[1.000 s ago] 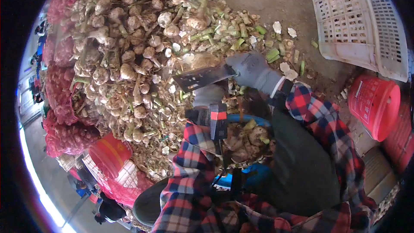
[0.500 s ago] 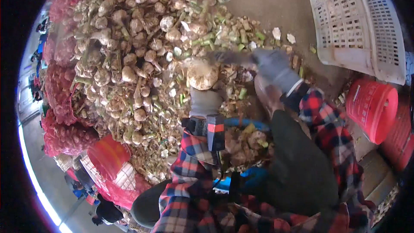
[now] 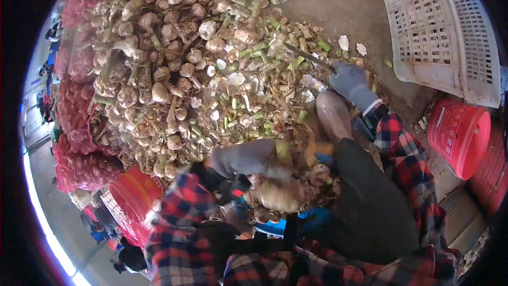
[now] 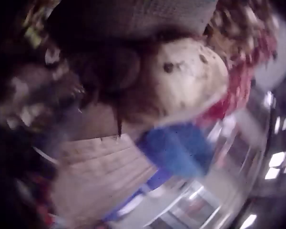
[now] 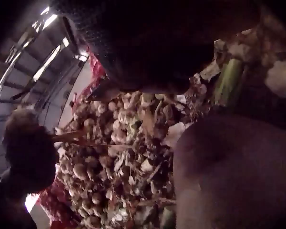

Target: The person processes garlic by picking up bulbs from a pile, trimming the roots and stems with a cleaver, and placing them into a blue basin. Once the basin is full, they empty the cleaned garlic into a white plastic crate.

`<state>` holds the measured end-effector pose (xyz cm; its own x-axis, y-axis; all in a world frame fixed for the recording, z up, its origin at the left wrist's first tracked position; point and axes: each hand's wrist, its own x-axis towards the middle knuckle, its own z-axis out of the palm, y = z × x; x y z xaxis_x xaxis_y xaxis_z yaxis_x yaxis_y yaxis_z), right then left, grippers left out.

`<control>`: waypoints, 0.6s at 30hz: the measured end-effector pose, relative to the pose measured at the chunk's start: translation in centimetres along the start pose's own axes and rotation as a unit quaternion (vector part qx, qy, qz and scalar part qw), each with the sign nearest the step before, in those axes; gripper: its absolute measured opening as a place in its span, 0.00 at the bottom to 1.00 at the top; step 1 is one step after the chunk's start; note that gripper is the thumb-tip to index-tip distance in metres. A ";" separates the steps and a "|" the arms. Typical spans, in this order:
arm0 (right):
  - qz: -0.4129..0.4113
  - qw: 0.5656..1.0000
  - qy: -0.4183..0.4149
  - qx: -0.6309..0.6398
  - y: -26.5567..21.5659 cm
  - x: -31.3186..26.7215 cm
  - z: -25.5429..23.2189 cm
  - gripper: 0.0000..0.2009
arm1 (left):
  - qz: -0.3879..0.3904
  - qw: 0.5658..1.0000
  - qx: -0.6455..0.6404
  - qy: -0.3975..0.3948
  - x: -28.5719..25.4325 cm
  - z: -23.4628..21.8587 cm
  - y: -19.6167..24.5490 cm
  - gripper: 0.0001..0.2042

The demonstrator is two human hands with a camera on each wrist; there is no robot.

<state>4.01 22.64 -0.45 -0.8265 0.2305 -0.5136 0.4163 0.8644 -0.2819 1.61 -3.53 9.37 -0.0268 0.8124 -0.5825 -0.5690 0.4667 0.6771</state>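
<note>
My gloved left hand (image 3: 246, 158) is over the blue basin (image 3: 272, 228) in front of my body. It grips a large garlic bulb (image 3: 280, 197) by its thick greenish stalk, and both are blurred in the head view. The left wrist view shows the pale, dark-spotted bulb (image 4: 188, 76) close to the grey glove (image 4: 133, 19). Beyond my right knee, my gloved right hand (image 3: 349, 82) holds a cleaver (image 3: 309, 56), its dark blade seen nearly edge-on above the cut stalks. More garlic lies inside the basin, partly hidden by my left hand.
A big heap of garlic bulbs (image 3: 159, 69) with stalks spreads ahead and left, with trimmings (image 3: 254, 100) nearer me. Red mesh sacks (image 3: 82, 164) and a red bucket (image 3: 135, 193) are at left. On the right stand a white plastic crate (image 3: 428, 32) and another red bucket (image 3: 459, 135).
The left hand has carried the garlic bulb from the trimmings back over the basin. The cleaver swung off the bulb, and the right hand shifted right with it.
</note>
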 end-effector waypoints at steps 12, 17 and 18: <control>0.010 0.997 0.038 0.073 1.0 0.3 0.5 0.17 | -0.102 0.753 0.396 0.516 11.2 -15.2 6.5 0.26; 0.007 0.996 0.032 0.087 0.0 0.5 -1.1 0.16 | 0.239 0.852 0.361 0.294 7.0 -12.8 0.8 0.12; -0.044 0.994 0.022 0.098 -1.6 0.8 -2.0 0.16 | 0.264 0.861 0.321 0.294 6.4 -11.1 0.5 0.13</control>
<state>1.95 22.27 1.20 -0.8767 0.1809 -0.4457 0.4044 0.7789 -0.4793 -7.95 -2.00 1.02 -0.6613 0.7410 -0.1167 0.2157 0.3368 0.9165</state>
